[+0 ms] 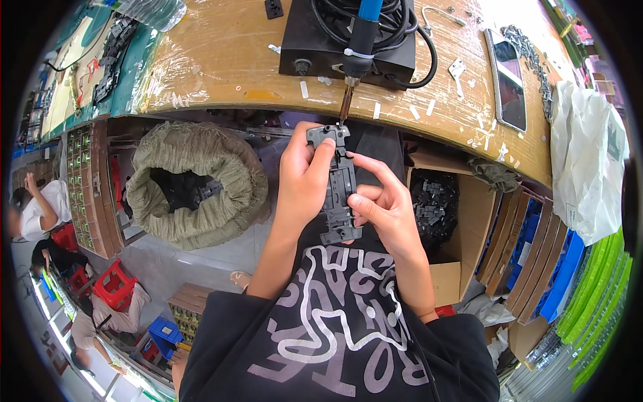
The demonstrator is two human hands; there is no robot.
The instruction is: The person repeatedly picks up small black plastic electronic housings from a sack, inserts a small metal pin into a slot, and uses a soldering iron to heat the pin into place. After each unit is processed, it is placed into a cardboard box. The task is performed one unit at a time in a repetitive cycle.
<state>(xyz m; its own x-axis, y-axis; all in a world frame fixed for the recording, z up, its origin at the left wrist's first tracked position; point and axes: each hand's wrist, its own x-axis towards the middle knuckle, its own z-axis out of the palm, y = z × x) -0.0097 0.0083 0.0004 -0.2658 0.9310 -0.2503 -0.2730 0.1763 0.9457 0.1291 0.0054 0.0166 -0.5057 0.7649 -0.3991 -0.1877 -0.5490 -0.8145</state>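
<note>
Both hands hold a long black moulded plastic part (341, 181) upright in front of my chest, at the table's near edge. My left hand (305, 171) grips its upper left side, thumb pressed on the face near the far end. My right hand (385, 201) pinches the right side lower down, with the index finger reaching to the edge. A blue and black pen-shaped tool (362, 40) with a copper-coloured shaft points down at the part. Its tip meets or nearly meets the part's far end; I cannot tell which.
A black box (291, 47) with coiled cable, a phone (507, 80) and white scraps lie on the wooden table (221, 60). Below left is a green woven sack (201, 228) of black parts; right, a carton (447, 281) of black pieces. A white plastic bag (589, 161) hangs rightward. People sit far left.
</note>
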